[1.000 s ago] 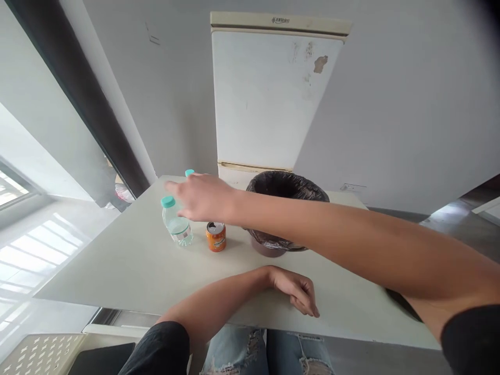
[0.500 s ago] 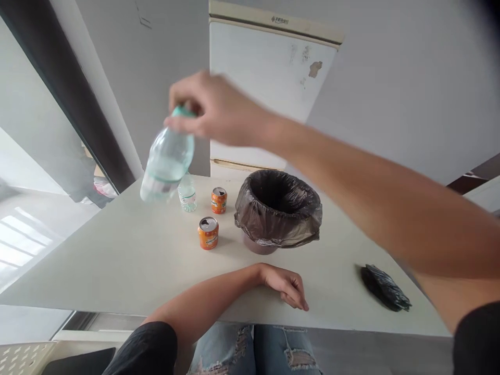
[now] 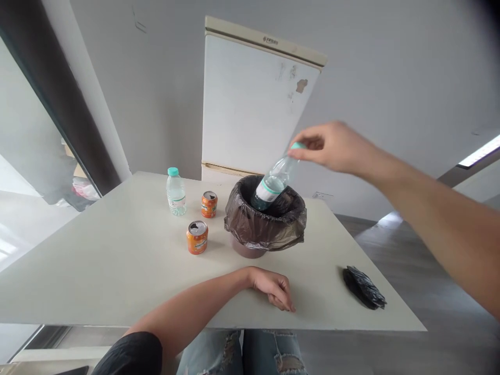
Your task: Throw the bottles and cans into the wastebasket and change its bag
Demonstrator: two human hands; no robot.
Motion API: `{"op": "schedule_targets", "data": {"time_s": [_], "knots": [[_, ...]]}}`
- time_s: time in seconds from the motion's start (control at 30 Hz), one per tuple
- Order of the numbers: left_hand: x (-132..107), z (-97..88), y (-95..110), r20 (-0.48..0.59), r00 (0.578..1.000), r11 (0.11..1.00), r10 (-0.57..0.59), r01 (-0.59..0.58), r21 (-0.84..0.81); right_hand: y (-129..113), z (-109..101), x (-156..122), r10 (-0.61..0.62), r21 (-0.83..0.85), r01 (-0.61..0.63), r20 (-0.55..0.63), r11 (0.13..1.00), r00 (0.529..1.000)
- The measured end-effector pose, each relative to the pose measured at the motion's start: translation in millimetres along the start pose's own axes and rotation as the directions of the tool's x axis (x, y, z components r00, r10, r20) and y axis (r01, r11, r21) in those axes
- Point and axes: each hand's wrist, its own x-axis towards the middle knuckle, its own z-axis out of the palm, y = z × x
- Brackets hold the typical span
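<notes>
My right hand (image 3: 335, 147) pinches the teal cap of a clear plastic bottle (image 3: 272, 182), which hangs tilted with its base down inside the small bin lined with a black bag (image 3: 265, 223). My left hand (image 3: 273, 288) rests on the white table (image 3: 117, 260) near its front edge, fingers loosely curled, holding nothing. A second water bottle with a teal cap (image 3: 175, 191) stands upright at the back left. Beside it stands an orange can (image 3: 209, 204), and another orange can (image 3: 197, 237) stands nearer to me.
A folded black bag (image 3: 364, 287) lies on the table at the right. A white fridge (image 3: 253, 104) stands behind the table against the grey wall. A window and dark frame (image 3: 50, 104) are at the left. My knees in torn jeans show below the table edge.
My right hand lifted the bottle from the left part of the table, carried it right and lowered its base into the bin. The left hand stayed put.
</notes>
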Motion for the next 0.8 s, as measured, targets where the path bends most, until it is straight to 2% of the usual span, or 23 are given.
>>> {"op": "schedule_targets", "data": {"time_s": [0.13, 0.27, 0.33, 0.4, 0.5, 0.63, 0.7, 0.8], "knots": [[1, 1.3, 1, -0.004, 1.0, 1.0, -0.005, 0.005, 0.0, 2, 56, 13, -0.059, -0.046, 0.072, 0.252, 0.996, 0.966], [2, 1.3, 1, 0.004, 1.0, 1.0, 0.008, -0.008, -0.004, 2, 114, 26, -0.112, -0.074, 0.172, 0.508, 0.982, 0.854], [3, 1.1, 1, 0.011, 0.999, 0.999, 0.032, -0.032, 0.005, 3, 137, 32, -0.129, -0.1, 0.22, 0.558, 0.97, 0.82], [4, 1.4, 2, 0.018, 0.998, 0.999, 0.054, -0.054, 0.006, 4, 151, 36, -0.134, -0.125, 0.246, 0.569, 0.961, 0.812], [3, 2.5, 4, 0.023, 0.999, 1.0, 0.028, -0.028, -0.008, 2, 152, 40, -0.127, -0.16, 0.272, 0.595, 0.949, 0.794], [3, 2.4, 4, 0.045, 0.999, 0.999, 0.007, -0.006, -0.033, -10, 118, 47, -0.006, -0.244, 0.242, 0.693, 0.939, 0.721], [3, 1.3, 3, 0.058, 0.998, 0.999, 0.022, -0.02, -0.034, -21, 96, 53, 0.065, -0.319, 0.201, 0.66, 0.926, 0.749], [4, -0.1, 1, 0.057, 0.998, 0.999, 0.03, -0.028, -0.027, -42, 75, 67, 0.051, -0.405, 0.193, 0.519, 0.894, 0.853]]}}
